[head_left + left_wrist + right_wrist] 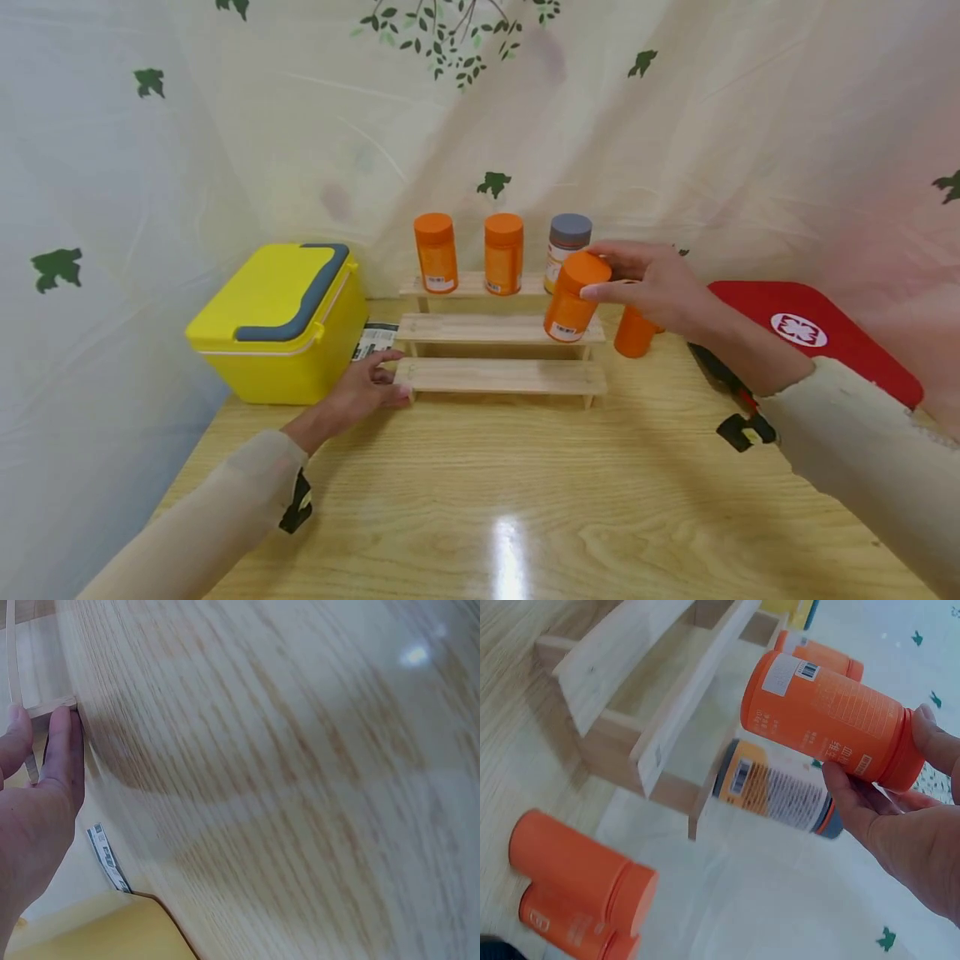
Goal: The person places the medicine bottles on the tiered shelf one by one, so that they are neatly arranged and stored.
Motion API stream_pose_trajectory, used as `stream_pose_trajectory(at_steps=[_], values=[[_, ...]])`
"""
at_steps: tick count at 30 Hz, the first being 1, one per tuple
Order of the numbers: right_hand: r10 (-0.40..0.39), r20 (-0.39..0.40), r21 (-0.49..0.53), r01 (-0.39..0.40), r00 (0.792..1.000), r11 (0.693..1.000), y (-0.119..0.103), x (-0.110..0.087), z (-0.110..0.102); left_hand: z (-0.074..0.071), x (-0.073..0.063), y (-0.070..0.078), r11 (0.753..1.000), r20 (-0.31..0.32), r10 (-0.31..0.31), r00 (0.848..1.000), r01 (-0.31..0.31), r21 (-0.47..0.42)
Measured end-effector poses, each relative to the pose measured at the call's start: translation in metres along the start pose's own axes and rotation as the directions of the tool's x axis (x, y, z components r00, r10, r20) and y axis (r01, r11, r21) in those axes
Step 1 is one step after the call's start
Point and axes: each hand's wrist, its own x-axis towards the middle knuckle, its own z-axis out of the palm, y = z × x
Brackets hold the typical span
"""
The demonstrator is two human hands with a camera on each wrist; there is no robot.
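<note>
My right hand (660, 283) grips an orange bottle (572, 304) by its lid, fingers and thumb on opposite sides. The bottle tilts slightly and overlaps the right end of the middle shelf in the head view; its printed label and barcode face the right wrist camera. A three-step wooden rack (495, 377) stands on the table. At the left end of its lowest step, my left hand (363, 387) pinches the wood between thumb and fingers. On the top step stand two orange bottles, one at left (437, 258) and one mid-shelf (503, 258), and a grey-lidded bottle (568, 233) at right.
Left of the rack sits a yellow cooler box (277, 308) with a grey handle, a printed paper (375, 340) behind it. Two more orange bottles (574, 866) stand right of the rack. A red case (847, 333) lies further right. A leaf-patterned cloth (337, 150) hangs behind.
</note>
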Motion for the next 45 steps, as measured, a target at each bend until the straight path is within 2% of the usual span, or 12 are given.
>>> stream_pose_trajectory(at_steps=[3, 6, 14, 22, 28, 32, 39, 45], values=[[-0.030, 0.040, 0.026, 0.029, 0.999, 0.999, 0.000, 0.009, 0.012, 0.001, 0.000, 0.000, 1.000, -0.001, -0.015, 1.000, 0.015, -0.009], [-0.027, 0.068, 0.047, 0.023, 0.997, 0.999, -0.003, 0.020, 0.025, 0.001, 0.001, 0.001, 0.999, -0.004, -0.024, 1.000, 0.023, -0.023], [-0.095, 0.109, 0.126, 0.081, 0.990, 0.989, -0.015, 0.051, 0.067, -0.001, 0.000, 0.001, 1.000, 0.012, -0.003, 1.000, 0.003, -0.027], [-0.098, 0.090, 0.133, 0.085, 0.991, 0.987, -0.026, 0.072, 0.102, -0.001, 0.000, 0.003, 0.997, 0.029, -0.012, 1.000, 0.014, -0.073], [-0.087, 0.062, 0.113, 0.079, 0.994, 0.990, -0.031, 0.086, 0.116, -0.001, -0.001, 0.004, 0.996, 0.031, -0.020, 0.999, 0.022, -0.084], [-0.077, 0.071, 0.085, 0.071, 0.995, 0.994, -0.033, 0.092, 0.122, 0.000, -0.001, 0.003, 0.995, 0.032, -0.027, 0.999, 0.030, -0.092], [-0.040, 0.086, 0.045, 0.036, 0.996, 0.998, -0.035, 0.099, 0.128, -0.001, -0.002, 0.004, 0.997, 0.033, -0.021, 0.999, 0.024, -0.072], [-0.026, 0.072, 0.018, 0.024, 0.997, 1.000, -0.036, 0.100, 0.133, -0.001, -0.002, 0.003, 0.995, 0.034, -0.013, 0.999, 0.016, -0.094]])
